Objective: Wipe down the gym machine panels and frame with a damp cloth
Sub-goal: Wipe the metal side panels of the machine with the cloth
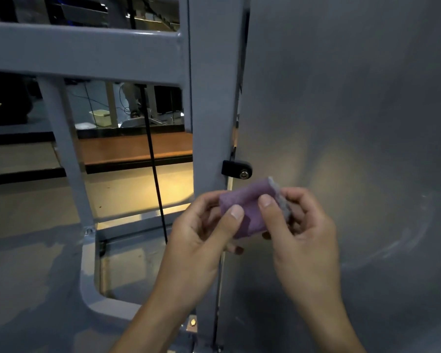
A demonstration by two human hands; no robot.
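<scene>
Folded cloth (247,205) pinched between both hands' fingers (236,212).

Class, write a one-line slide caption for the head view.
Both hands, left hand and right hand, hold a folded purple cloth before the grey metal machine panel.

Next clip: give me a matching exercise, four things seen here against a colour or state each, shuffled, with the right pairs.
Things:
1. cloth
2. bracket
3. upright post
4. cable

Descriptions:
A. grey painted metal, left of the big panel
B. purple, folded, pinched by the left hand and the right hand
C. thin and black, running down behind the frame opening
D. small and black with a shiny bolt, at the panel's edge

Pairs: 1-B, 2-D, 3-A, 4-C
</scene>
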